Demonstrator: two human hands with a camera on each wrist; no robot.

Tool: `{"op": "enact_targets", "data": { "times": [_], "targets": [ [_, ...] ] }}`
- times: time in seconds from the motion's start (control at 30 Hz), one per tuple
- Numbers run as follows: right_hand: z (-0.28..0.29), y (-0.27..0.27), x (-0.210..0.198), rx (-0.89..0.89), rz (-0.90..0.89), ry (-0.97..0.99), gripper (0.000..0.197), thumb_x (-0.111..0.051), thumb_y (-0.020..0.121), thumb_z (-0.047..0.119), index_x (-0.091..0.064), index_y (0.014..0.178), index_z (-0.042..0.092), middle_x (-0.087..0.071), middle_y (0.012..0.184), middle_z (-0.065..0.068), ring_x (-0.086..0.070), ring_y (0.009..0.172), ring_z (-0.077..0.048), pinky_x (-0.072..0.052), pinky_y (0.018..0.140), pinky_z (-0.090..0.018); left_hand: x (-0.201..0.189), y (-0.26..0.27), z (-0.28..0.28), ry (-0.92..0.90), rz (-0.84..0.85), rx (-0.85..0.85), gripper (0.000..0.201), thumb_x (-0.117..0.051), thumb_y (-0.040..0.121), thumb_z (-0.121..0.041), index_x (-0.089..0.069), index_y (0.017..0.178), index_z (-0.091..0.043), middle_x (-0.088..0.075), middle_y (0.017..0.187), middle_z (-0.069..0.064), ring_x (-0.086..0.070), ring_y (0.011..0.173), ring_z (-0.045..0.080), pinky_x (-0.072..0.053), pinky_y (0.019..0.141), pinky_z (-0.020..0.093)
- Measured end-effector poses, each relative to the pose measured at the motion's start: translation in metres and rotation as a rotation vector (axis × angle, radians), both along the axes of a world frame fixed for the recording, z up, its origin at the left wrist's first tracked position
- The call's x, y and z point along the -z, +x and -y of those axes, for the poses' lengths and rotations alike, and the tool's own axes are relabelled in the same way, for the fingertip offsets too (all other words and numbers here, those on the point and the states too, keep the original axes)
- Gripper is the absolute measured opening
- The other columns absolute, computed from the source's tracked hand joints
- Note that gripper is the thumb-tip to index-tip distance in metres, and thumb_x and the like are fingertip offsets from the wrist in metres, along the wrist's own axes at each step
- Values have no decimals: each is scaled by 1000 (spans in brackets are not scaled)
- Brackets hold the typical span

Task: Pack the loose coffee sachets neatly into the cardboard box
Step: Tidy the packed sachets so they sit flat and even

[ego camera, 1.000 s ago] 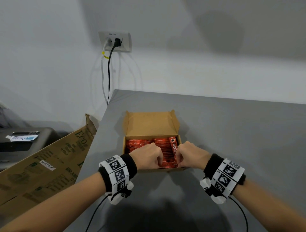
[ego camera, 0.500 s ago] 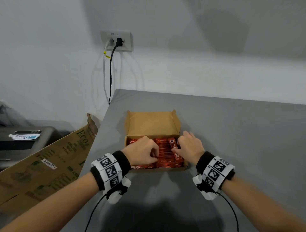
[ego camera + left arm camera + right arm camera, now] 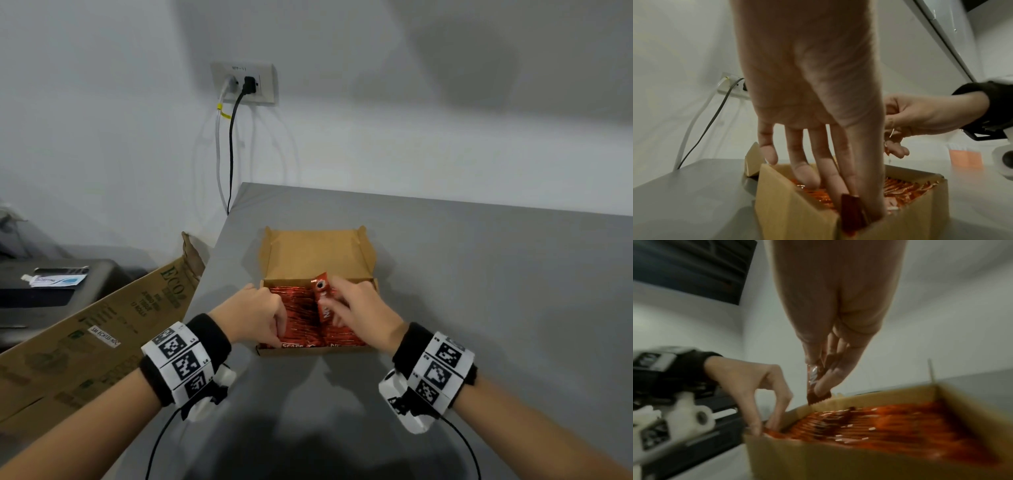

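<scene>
An open cardboard box (image 3: 317, 255) stands on the grey table, packed with rows of red coffee sachets (image 3: 301, 318). My right hand (image 3: 337, 305) pinches one red sachet (image 3: 322, 291) and holds it raised above the rows, over the right half of the box. The right wrist view shows that sachet (image 3: 817, 395) hanging from the right hand (image 3: 818, 378) over the box (image 3: 838, 459). My left hand (image 3: 279, 337) reaches into the near left corner. In the left wrist view its thumb and forefinger (image 3: 838, 178) pinch an upright sachet (image 3: 851, 209) against the box wall (image 3: 789, 211).
The grey table (image 3: 479, 308) ends at a left edge close to the box. A big brown carton (image 3: 102, 325) leans beside that edge. A wall socket (image 3: 243, 82) with two cables hangs behind. A dark machine (image 3: 51, 284) sits at far left.
My right hand has taken the sachet that stood at the right of the rows and lifted it up, tilted. My left hand has shifted toward the near left corner of the box.
</scene>
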State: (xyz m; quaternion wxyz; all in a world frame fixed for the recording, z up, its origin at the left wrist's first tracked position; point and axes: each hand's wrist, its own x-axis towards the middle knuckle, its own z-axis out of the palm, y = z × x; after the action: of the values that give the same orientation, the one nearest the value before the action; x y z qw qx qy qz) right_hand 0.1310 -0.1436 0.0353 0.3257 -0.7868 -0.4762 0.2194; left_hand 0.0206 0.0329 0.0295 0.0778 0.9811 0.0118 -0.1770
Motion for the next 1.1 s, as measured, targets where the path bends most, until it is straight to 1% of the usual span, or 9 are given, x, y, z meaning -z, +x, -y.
{"op": "enact_targets", "data": {
  "times": [0.13,0.27,0.4,0.53,0.6,0.7,0.83,0.93,1.1],
  "targets": [
    [-15,-19,7,-151,-72,-115,10,-54,92,8,-53,102,7,-68,85,-9,-68,76,-17,-56,73,-27,3,-3,6,133,94,67,20,-60,82,-40,-70,85,-23,-66,86,-8,-60,84,13,-39,84,28],
    [-20,-27,10,-226,111,-146,13,-60,88,9,-62,100,3,-70,96,-12,-67,89,-22,-52,84,-34,13,-7,4,162,395,153,27,-62,61,-56,-52,52,-32,-54,50,-14,-51,42,6,-39,47,21],
    [-25,-23,7,-185,198,-83,13,-61,88,14,-68,94,5,-70,91,-11,-65,87,-23,-51,82,-34,18,-10,0,147,374,158,35,-52,67,-58,-51,45,-31,-51,46,-15,-46,38,6,-37,48,20],
    [-28,-23,9,-241,220,-189,13,-62,87,11,-70,94,5,-71,91,-12,-65,87,-24,-50,82,-32,13,-10,1,63,226,59,44,-45,77,-61,-66,66,-24,-63,67,-10,-56,63,11,-36,70,27],
    [-28,-26,11,-276,243,-266,13,-61,87,11,-69,94,4,-69,93,-14,-64,88,-28,-46,77,-28,9,-8,0,43,78,24,35,-57,81,-54,-69,93,-23,-65,92,-8,-55,89,13,-31,85,27],
    [-31,-28,12,-312,305,-338,13,-58,87,7,-68,94,3,-65,97,-18,-61,89,-33,-44,74,-32,8,-7,-7,-11,-32,-4,34,-68,78,-43,-67,106,-24,-62,104,-8,-52,100,11,-30,93,24],
    [-34,-34,10,-350,382,-396,18,-51,87,-1,-64,99,1,-61,106,-19,-58,97,-34,-46,81,-37,-7,-10,-14,-255,-114,-74,34,-74,73,-22,-69,106,-25,-62,106,-8,-54,95,3,-42,85,13],
    [-40,-37,8,-362,448,-426,16,-50,87,-3,-60,100,-3,-59,107,-22,-56,99,-36,-44,81,-38,-14,-10,-10,-370,-66,-102,20,-72,74,-19,-73,95,-18,-66,85,-12,-57,74,-2,-42,69,5],
    [-46,-36,6,-328,403,-437,13,-56,83,-4,-59,95,-4,-59,104,-21,-58,96,-36,-41,73,-33,-4,-9,2,-321,-50,-89,9,-68,81,-17,-75,85,-13,-65,79,-12,-55,68,-3,-40,65,0]
  ]
}}
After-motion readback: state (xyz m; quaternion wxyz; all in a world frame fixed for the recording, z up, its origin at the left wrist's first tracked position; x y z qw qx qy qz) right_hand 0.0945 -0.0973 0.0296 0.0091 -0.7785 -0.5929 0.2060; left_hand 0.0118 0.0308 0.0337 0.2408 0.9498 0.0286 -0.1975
